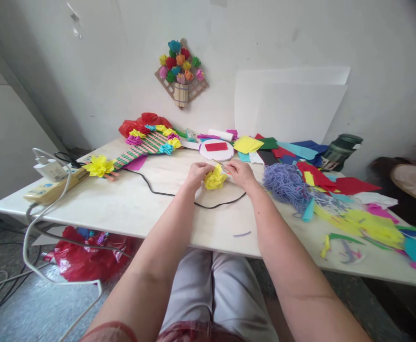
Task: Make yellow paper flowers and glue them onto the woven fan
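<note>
Both hands, left hand [198, 172] and right hand [239, 172], have fingers pinched on a yellow paper flower [214, 178] mid-table [140, 209], seemingly shaping its petals; gentle pulling seems needed next.

Single view, from the camera on your head: you look forward and down across the worktop [129, 209] toward the far wall [104, 71]. Your forearms enter from the near edge, your lap shows below, and the floor [33, 304] lies at near left.
</note>
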`<state>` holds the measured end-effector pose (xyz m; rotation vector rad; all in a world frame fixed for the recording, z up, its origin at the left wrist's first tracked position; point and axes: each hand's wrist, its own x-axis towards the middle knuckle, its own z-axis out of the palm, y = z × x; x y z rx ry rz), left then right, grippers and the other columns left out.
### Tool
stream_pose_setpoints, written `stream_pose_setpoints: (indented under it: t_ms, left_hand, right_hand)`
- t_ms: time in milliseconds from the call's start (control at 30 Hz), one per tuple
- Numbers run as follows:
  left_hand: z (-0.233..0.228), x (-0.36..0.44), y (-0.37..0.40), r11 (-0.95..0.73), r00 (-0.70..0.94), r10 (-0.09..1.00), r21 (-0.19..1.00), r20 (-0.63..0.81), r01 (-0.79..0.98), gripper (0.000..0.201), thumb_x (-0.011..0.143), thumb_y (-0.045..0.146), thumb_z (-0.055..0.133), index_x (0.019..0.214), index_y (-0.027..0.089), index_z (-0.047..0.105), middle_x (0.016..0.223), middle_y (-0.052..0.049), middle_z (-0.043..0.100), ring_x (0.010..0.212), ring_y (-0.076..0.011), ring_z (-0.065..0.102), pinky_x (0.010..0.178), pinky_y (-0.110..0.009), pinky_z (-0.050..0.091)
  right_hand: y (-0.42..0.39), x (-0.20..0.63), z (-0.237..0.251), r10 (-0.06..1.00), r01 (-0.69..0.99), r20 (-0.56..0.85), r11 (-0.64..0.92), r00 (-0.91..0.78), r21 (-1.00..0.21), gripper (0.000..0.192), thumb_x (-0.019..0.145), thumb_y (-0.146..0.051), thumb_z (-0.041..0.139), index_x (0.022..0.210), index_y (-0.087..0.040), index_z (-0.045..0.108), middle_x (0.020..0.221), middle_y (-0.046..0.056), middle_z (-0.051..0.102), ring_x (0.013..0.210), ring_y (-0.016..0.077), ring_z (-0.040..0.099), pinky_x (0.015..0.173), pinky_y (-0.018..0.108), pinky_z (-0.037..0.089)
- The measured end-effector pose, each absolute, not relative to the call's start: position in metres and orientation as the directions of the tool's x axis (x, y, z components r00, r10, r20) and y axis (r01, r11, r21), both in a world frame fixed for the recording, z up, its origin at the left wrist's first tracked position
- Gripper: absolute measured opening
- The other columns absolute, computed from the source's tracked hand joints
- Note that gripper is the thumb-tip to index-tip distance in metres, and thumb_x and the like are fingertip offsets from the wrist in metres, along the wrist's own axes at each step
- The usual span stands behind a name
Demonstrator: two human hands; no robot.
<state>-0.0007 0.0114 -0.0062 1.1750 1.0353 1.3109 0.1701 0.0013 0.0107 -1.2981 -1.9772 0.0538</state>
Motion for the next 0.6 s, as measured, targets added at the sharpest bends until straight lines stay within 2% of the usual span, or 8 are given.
stream_pose_setpoints:
  t_ms: [67, 167, 300, 467, 600]
  left_hand:
    - [-0.0060, -0.0003, 0.0112, -0.093, 0.022, 0.995, 0.986, 0.096, -0.139, 0.022, 0.050, 0.032, 0.069, 0.057, 0.012, 0.062, 0.047, 0.002, 0.050, 0.045, -0.0076, 0.042, 0.045, -0.022, 0.029]
    - [-0.0057, 0.0003, 0.0110, -0.109, 0.018, 0.994, 0.987, 0.112, -0.121, 0.022, 0.049, 0.031, 0.069, 0.058, 0.012, 0.063, 0.047, 0.002, 0.051, 0.046, -0.0076, 0.042, 0.045, -0.022, 0.029]
    - [-0.0048, 0.0009, 0.0103, -0.136, 0.044, 0.989, 0.985, 0.141, -0.107, 0.022, 0.049, 0.031, 0.068, 0.059, 0.011, 0.063, 0.049, 0.001, 0.053, 0.047, -0.0081, 0.043, 0.046, -0.022, 0.029]
    - [-0.0040, 0.0008, 0.0093, -0.167, 0.088, 0.980, 0.980, 0.177, -0.107, 0.024, 0.050, 0.031, 0.069, 0.062, 0.011, 0.066, 0.054, 0.000, 0.057, 0.050, -0.0091, 0.047, 0.048, -0.022, 0.032]
    - [-0.0048, 0.0006, 0.0100, -0.169, 0.112, 0.977, 0.980, 0.181, -0.109, 0.023, 0.051, 0.031, 0.070, 0.062, 0.012, 0.065, 0.055, 0.000, 0.058, 0.050, -0.0090, 0.047, 0.050, -0.023, 0.034]
  right_hand:
    - [0.0043, 0.1715, 0.0073, 0.800, 0.740, 0.567, 0.500, -0.196, -0.450, 0.020, 0.084, -0.031, 0.053, 0.079, -0.019, 0.069, 0.076, 0.004, 0.069, 0.068, 0.0157, 0.057, 0.061, 0.025, 0.038]
    - [0.0071, 0.1731, 0.0042, 0.818, 0.709, 0.547, 0.492, -0.177, -0.505, 0.022, 0.083, -0.030, 0.054, 0.093, -0.020, 0.071, 0.073, 0.003, 0.070, 0.066, 0.0162, 0.061, 0.063, 0.027, 0.044]
    - [0.0062, 0.1724, 0.0052, 0.839, 0.714, 0.508, 0.477, -0.196, -0.513, 0.029, 0.083, -0.029, 0.056, 0.106, -0.018, 0.070, 0.078, 0.006, 0.073, 0.072, 0.0186, 0.065, 0.069, 0.030, 0.048]
    - [0.0017, 0.1721, 0.0104, 0.869, 0.728, 0.447, 0.445, -0.211, -0.521, 0.029, 0.083, -0.026, 0.056, 0.107, -0.020, 0.070, 0.102, 0.008, 0.072, 0.087, 0.0208, 0.067, 0.076, 0.032, 0.051]
    - [0.0013, 0.1738, 0.0110, 0.866, 0.724, 0.448, 0.455, -0.223, -0.518, 0.026, 0.083, -0.025, 0.056, 0.103, -0.023, 0.072, 0.105, 0.005, 0.072, 0.092, 0.0208, 0.066, 0.080, 0.032, 0.051]
